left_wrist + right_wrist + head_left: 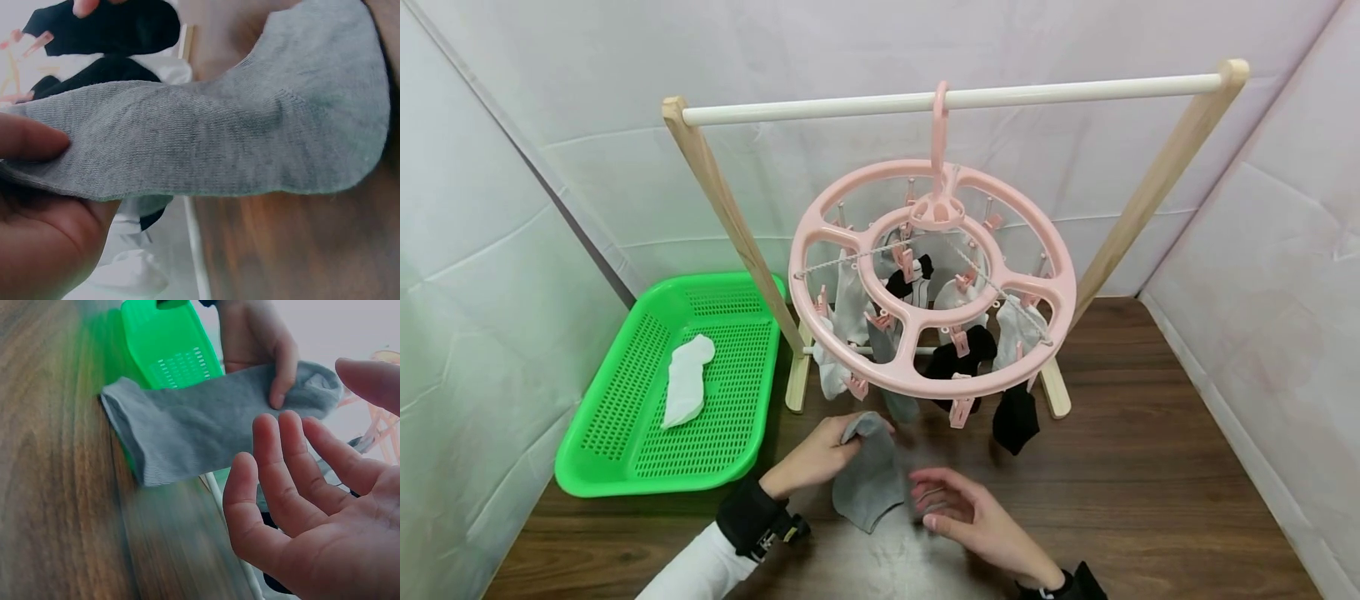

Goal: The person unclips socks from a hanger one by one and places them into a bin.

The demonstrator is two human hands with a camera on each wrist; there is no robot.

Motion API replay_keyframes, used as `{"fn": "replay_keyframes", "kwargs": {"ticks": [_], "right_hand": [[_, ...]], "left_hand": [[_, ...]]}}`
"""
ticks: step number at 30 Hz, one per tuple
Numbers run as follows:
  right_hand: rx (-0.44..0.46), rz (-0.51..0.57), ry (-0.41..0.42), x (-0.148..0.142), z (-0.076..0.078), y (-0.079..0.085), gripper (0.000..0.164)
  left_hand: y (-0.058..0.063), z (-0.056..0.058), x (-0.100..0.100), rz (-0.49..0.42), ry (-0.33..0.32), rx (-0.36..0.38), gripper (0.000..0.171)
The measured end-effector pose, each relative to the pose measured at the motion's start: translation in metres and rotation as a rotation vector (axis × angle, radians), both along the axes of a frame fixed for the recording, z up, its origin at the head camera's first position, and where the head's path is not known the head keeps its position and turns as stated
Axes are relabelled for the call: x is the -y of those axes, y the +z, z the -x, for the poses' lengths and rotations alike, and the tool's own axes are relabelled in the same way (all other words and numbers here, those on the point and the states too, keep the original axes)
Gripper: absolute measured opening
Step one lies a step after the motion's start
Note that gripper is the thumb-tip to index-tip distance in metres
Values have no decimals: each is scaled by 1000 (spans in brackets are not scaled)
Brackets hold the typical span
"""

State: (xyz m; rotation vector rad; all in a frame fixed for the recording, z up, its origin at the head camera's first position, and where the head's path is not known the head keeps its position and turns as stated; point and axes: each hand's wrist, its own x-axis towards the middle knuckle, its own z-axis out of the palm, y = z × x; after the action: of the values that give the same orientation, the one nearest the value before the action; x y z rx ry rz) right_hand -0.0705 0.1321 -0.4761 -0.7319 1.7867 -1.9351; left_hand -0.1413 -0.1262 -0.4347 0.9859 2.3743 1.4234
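My left hand [822, 454] pinches a grey sock [871, 479] near its toe end, thumb on top, and the sock's open cuff hangs down over the table. In the left wrist view the grey sock [187, 137] stretches away from the thumb. To its right, my right hand [958, 508] is apart from the sock with nothing in it; the right wrist view shows its loosely bent fingers [294, 469] and upturned palm. Above both hands hangs a round pink clip hanger [902, 382], with several white, grey and black socks in its clips.
A green basket [576, 475] at the left holds one white sock [687, 383]. The pink hanger hooks over a white rod [820, 108] between wooden legs [1157, 196]. A black sock [1015, 419] dangles low at the hanger's front right. White cloth walls [1262, 242] enclose the table.
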Motion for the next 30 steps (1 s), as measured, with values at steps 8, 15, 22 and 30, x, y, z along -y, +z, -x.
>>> {"fn": "replay_keyframes", "kwargs": {"ticks": [8, 15, 22, 30], "right_hand": [[79, -50, 9, 1, -1, 3, 37], [40, -55, -9, 2, -4, 1, 39], [37, -37, 2, 3, -7, 1, 38], [-8, -33, 7, 0, -10, -3, 36]], "left_hand": [[19, 7, 8, -6, 28, -3, 42], [26, 9, 15, -11, 32, -10, 40], [38, 8, 30, -3, 151, 25, 35], [60, 14, 52, -60, 191, 2, 36]]}}
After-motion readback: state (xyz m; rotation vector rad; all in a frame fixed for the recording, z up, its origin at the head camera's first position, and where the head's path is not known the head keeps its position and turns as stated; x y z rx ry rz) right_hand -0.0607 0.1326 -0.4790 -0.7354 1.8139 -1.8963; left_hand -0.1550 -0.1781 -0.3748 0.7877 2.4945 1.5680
